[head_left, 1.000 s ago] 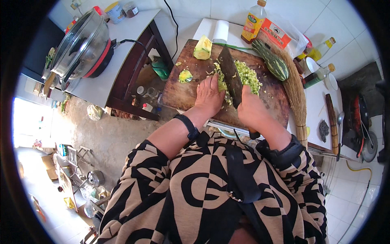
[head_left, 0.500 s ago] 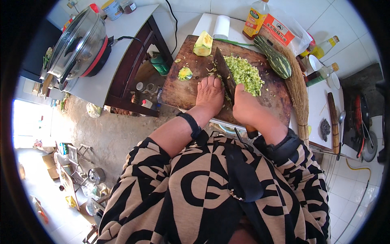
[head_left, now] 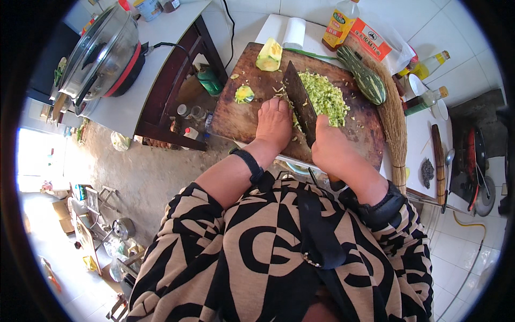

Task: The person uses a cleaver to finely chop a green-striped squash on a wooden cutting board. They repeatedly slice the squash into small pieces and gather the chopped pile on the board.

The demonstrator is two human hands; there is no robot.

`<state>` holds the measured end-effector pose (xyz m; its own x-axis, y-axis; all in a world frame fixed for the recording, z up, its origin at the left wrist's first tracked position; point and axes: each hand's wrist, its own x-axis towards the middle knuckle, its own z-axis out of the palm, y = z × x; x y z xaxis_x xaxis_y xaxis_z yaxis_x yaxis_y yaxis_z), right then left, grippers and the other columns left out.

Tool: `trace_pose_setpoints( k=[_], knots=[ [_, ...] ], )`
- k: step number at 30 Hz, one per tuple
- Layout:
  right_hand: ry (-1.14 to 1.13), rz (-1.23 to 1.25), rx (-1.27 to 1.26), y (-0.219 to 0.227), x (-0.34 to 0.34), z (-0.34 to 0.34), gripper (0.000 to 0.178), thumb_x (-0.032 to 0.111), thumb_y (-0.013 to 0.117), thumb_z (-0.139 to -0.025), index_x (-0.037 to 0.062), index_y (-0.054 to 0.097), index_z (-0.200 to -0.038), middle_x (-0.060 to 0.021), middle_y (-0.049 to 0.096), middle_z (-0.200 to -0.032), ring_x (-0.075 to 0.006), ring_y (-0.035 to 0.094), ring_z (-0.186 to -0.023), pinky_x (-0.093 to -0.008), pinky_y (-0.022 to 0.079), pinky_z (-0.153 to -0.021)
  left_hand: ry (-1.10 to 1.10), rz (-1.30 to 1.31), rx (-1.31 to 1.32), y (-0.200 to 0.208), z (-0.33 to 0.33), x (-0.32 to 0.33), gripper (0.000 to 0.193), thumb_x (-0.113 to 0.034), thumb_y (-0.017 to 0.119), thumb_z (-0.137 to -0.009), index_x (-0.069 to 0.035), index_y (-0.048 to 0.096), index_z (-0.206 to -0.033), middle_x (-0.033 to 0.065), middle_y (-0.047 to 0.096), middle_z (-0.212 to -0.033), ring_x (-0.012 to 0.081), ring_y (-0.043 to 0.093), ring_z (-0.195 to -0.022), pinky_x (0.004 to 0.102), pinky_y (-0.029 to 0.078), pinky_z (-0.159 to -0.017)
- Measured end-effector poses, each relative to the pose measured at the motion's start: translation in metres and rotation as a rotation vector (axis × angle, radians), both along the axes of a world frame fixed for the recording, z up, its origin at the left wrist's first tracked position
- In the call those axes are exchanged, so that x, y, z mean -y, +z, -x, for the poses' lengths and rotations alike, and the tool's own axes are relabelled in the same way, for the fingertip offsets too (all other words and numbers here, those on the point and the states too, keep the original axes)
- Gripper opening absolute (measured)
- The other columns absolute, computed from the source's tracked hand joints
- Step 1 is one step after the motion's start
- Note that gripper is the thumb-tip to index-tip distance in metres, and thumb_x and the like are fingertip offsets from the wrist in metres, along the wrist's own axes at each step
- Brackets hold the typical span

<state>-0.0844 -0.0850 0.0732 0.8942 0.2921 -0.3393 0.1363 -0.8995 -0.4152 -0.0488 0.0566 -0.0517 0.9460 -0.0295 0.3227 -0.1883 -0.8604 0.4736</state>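
Observation:
My right hand [head_left: 335, 150] is closed round the handle of a broad dark cleaver [head_left: 301, 104], its blade standing on edge over a worn wooden chopping board [head_left: 357, 137]. My left hand [head_left: 274, 124] lies left of the blade, fingers together and bent down over pale green squash strips, mostly hidden under it. A few strips show between the fingertips and the blade. To the blade's right spreads a heap of finely chopped green squash [head_left: 326, 99]. A cut squash chunk [head_left: 269, 55] stands at the board's far left edge, and a small squash end piece [head_left: 244, 94] lies nearer.
A whole striped squash [head_left: 362, 75] rests on the board's far right edge, beside a straw brush [head_left: 396, 134]. Behind stand an oil bottle [head_left: 340, 24] and a paper roll [head_left: 294, 33]. At left, a glass-lidded electric pot [head_left: 99, 59] sits on a table; a stove [head_left: 469, 166] is at right.
The cleaver has moved slightly right and leans so that more of its blade face shows. My right hand has shifted a little right with it. My left hand stays almost in place.

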Motion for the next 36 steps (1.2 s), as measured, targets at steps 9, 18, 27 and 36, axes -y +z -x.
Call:
trace_pose_setpoints(
  k=[9,18,27,36],
  knots=[
    [0.047,0.0,0.038,-0.024,-0.015,-0.012,0.03,-0.001,0.053,-0.075,-0.0086,0.036,-0.097,-0.0322,0.06,-0.082,-0.0465,0.061,-0.081,-0.0498,0.049,-0.073,0.011,-0.07,-0.072,0.001,0.001,0.003,0.021,-0.013,0.053,-0.083,-0.002,0.048,-0.101,0.0169,0.048,-0.106,0.0357,0.045,-0.103,0.0438,0.038,-0.088],
    [-0.077,-0.032,0.056,0.0,-0.001,0.005,0.032,0.003,0.05,-0.078,-0.0063,0.035,-0.105,-0.0334,0.059,-0.083,-0.0484,0.058,-0.082,-0.053,0.046,-0.075,0.022,0.175,0.127,-0.007,-0.002,-0.004,0.015,-0.012,0.053,-0.088,-0.002,0.048,-0.098,0.0189,0.051,-0.102,0.0376,0.048,-0.097,0.0452,0.039,-0.087],
    [0.088,-0.007,0.02,-0.01,-0.011,-0.001,0.029,-0.001,0.051,-0.075,-0.0086,0.036,-0.099,-0.0328,0.06,-0.085,-0.0469,0.061,-0.082,-0.0497,0.049,-0.074,0.015,-0.071,0.011,0.003,0.004,0.002,0.018,-0.009,0.053,-0.079,-0.005,0.049,-0.096,0.0143,0.05,-0.103,0.0333,0.047,-0.1,0.0435,0.039,-0.084],
    [-0.098,-0.013,0.012,-0.009,-0.018,-0.002,0.031,0.001,0.051,-0.077,-0.0089,0.035,-0.102,-0.034,0.059,-0.082,-0.048,0.06,-0.081,-0.0519,0.047,-0.075,0.01,0.053,0.107,-0.004,0.001,-0.002,0.015,-0.01,0.052,-0.084,-0.003,0.047,-0.097,0.0167,0.05,-0.103,0.0354,0.047,-0.098,0.044,0.039,-0.084]
  ],
)
